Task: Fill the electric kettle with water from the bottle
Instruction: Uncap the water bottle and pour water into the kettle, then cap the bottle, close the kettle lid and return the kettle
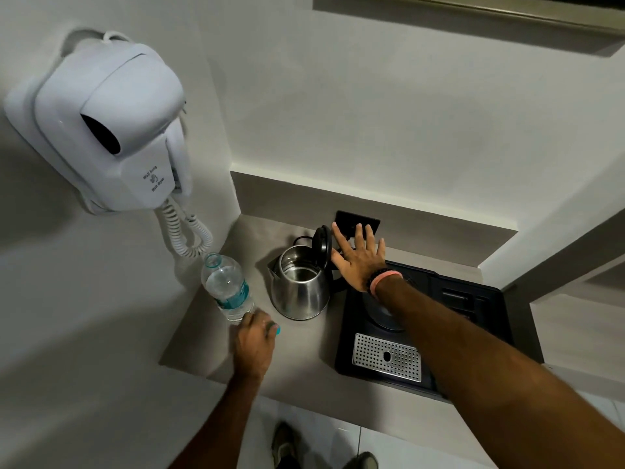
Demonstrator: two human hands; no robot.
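Observation:
A steel electric kettle (301, 289) stands on the grey counter (304, 353), its black lid (321, 245) tipped up and the inside showing. My right hand (360, 260) is open with fingers spread, just right of the raised lid; I cannot tell whether it touches it. A clear plastic water bottle (226, 286) with a teal label stands uncapped to the left of the kettle. My left hand (253, 340) is curled by the bottle's base, with the teal bottle cap (275, 329) in its fingers.
A white wall-hung hair dryer (108, 130) with a coiled cord (184, 231) hangs on the left wall above the bottle. A black tray (473, 309) with a perforated metal plate (385, 357) sits to the right of the kettle. A black wall socket (348, 220) is behind my right hand.

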